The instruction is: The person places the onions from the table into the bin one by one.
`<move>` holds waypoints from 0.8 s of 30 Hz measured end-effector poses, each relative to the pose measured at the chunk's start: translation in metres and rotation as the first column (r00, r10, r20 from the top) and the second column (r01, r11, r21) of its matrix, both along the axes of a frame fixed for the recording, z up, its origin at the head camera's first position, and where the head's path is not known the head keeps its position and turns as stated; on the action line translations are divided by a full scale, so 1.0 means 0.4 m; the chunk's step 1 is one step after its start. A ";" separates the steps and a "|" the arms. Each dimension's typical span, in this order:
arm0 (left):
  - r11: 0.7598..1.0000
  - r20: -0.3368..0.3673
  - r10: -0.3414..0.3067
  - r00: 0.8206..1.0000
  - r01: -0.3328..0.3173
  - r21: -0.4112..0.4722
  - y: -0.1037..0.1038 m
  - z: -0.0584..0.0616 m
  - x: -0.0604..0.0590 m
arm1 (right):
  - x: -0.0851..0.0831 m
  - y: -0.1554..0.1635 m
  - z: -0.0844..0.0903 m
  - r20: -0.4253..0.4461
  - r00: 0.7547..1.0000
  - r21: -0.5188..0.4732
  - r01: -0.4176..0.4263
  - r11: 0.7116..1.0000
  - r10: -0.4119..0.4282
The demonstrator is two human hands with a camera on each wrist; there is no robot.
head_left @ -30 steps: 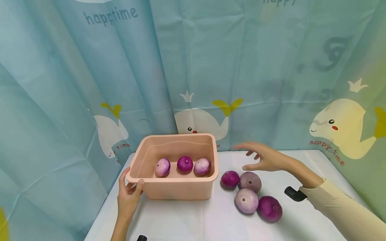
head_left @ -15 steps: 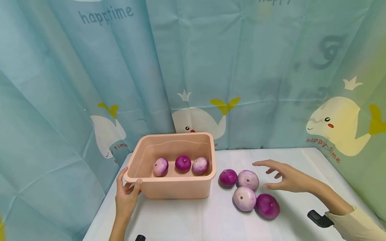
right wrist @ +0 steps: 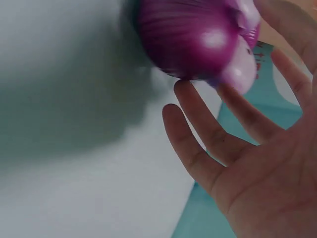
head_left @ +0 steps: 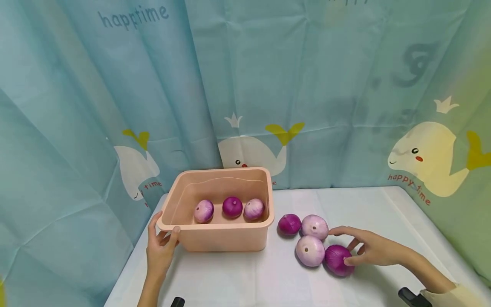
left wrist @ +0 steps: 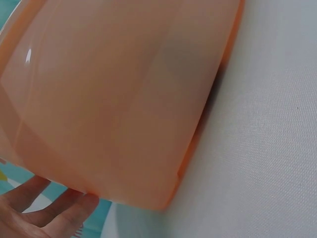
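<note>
A peach plastic box [head_left: 222, 238] stands on the table with three onions inside: a pale one [head_left: 203, 211], a dark purple one [head_left: 232, 207] and another pale one [head_left: 254, 209]. My left hand [head_left: 160, 251] grips its front left corner, thumb in front and fingers along the side. Right of the box, two pale onions [head_left: 310, 251] and a smaller purple onion [head_left: 289, 224] lie bunched with a large purple onion [head_left: 337, 261]. My right hand [head_left: 374, 247] is at the large one, fingers spread and thumb over its near side. The right wrist view shows the fingers [right wrist: 208, 134] reaching beside it, uncurled.
A white cloth [head_left: 245, 281] covers the table. Behind and at both sides hangs a blue-green curtain [head_left: 261, 76] printed with whales; the box stands close to it. Black straps or mounts [head_left: 414, 297] show at the wrists.
My right hand has moved from above the far onions, first right, then down and toward me to the large purple onion. The left hand keeps its hold on the box.
</note>
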State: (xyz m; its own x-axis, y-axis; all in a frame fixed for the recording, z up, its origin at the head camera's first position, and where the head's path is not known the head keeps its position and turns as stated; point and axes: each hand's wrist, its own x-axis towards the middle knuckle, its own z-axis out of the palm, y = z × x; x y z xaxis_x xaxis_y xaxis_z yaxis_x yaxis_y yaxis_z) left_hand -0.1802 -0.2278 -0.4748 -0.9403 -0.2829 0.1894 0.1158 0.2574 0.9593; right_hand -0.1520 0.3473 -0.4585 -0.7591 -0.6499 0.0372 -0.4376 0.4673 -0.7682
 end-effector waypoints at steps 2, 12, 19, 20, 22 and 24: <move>1.000 -0.001 -0.003 1.000 0.003 0.001 0.002 0.001 0.001 | 0.004 0.005 -0.015 0.031 0.999 -0.025 -0.040 0.999 0.041; 1.000 -0.017 -0.012 1.000 0.012 -0.011 -0.003 -0.003 -0.001 | 0.004 0.004 -0.048 0.032 0.991 -0.049 -0.125 0.991 0.126; 1.000 -0.004 -0.008 1.000 0.008 -0.013 -0.004 -0.004 -0.001 | 0.002 0.004 -0.052 0.051 0.991 -0.043 -0.121 0.992 0.123; 1.000 0.000 -0.006 1.000 0.006 -0.012 -0.004 -0.004 0.000 | 0.002 0.004 -0.052 0.052 0.991 -0.044 -0.123 0.991 0.125; 1.000 0.006 -0.003 1.000 0.003 -0.012 -0.004 -0.003 0.001 | 0.001 0.004 -0.054 0.055 0.990 -0.046 -0.124 0.991 0.126; 1.000 0.008 -0.002 1.000 0.002 -0.011 -0.004 -0.003 0.001 | 0.001 0.004 -0.055 0.056 0.990 -0.051 -0.124 0.991 0.127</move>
State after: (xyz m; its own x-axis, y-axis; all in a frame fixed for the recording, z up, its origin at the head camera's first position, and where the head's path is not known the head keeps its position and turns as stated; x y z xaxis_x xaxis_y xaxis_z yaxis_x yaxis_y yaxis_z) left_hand -0.1797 -0.2295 -0.4761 -0.9423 -0.2793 0.1845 0.1081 0.2677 0.9574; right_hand -0.1517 0.3487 -0.4806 -0.6732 -0.7389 0.0274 -0.4436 0.3739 -0.8145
